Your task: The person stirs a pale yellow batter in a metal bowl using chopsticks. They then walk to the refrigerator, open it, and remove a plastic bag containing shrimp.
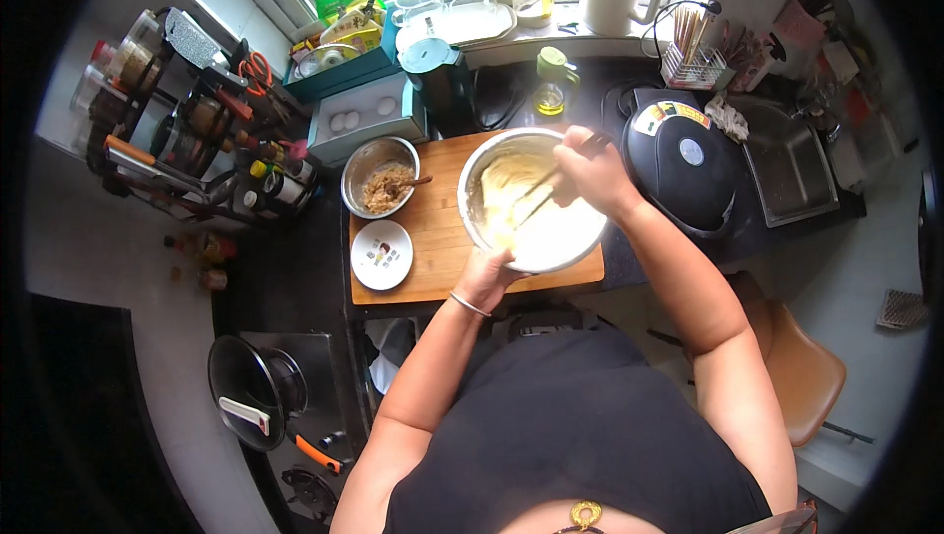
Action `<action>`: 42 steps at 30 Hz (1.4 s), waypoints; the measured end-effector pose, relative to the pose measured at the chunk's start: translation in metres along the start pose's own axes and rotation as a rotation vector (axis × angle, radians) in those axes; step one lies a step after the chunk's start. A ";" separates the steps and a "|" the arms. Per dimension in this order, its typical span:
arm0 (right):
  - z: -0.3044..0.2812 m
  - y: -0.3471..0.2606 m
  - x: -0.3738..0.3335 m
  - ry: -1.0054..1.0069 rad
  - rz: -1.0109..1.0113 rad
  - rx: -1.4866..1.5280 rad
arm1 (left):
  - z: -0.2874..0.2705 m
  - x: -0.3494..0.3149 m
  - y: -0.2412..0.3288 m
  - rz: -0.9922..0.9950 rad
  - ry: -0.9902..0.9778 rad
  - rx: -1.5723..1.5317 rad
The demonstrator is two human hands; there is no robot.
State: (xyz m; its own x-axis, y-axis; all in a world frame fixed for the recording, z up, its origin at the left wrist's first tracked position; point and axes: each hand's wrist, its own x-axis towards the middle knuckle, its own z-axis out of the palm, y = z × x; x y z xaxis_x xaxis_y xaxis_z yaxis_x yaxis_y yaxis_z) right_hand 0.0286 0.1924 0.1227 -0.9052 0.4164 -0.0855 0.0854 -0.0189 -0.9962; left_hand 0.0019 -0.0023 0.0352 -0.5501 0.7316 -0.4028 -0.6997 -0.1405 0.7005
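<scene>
A large white bowl [474,231] of pale yellow batter or dough [506,185] stands on the wooden cutting board [433,239]. My left hand [489,276] grips its near rim, thumb over the edge. Closed around a pair of chopsticks [540,198], my right hand [593,175] is above the bowl's right side, with the tips down in the mixture. To the left sits a metal bowl [351,180] of brownish filling [385,187] with a wooden-handled spoon [421,181] in it. Nearer me lies a small white plate [382,255] with a printed picture.
A black round electric cooker [683,165] stands right of the board, beside a sink [792,175]. Behind are an oil bottle [551,82], a dark jug [438,82] and an egg box [369,126]. At left are a spice rack [147,131] and a lidded pan [246,391] on the stove.
</scene>
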 end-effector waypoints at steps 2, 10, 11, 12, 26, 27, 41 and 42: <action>-0.018 0.003 0.011 0.058 -0.099 -0.181 | -0.004 -0.004 0.006 0.012 -0.007 -0.026; -0.023 -0.004 0.003 0.009 -0.133 -0.076 | 0.001 -0.006 0.012 0.062 0.001 -0.084; -0.034 -0.003 0.005 0.017 -0.142 0.023 | -0.001 -0.007 0.013 0.062 0.011 -0.083; -0.036 -0.016 -0.002 0.021 -0.157 -0.009 | -0.003 -0.009 0.011 0.080 0.035 -0.076; -0.050 -0.034 -0.040 0.217 -0.414 0.053 | -0.006 -0.010 0.014 0.083 0.051 -0.055; -0.049 -0.033 -0.041 0.222 -0.425 0.069 | -0.007 -0.010 0.013 0.086 0.045 -0.057; -0.049 -0.018 -0.046 0.265 -0.443 0.153 | -0.002 -0.014 0.017 0.102 0.046 -0.079; -0.049 -0.018 -0.047 0.261 -0.430 0.151 | -0.003 -0.013 0.016 0.105 0.044 -0.083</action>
State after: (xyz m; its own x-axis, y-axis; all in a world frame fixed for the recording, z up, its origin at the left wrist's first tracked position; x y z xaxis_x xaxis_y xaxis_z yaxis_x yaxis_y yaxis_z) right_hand 0.0902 0.2180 0.1451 -0.7095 0.6278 0.3200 -0.3495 0.0808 -0.9335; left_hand -0.0032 -0.0162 0.0505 -0.6404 0.6802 -0.3566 -0.6714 -0.2704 0.6900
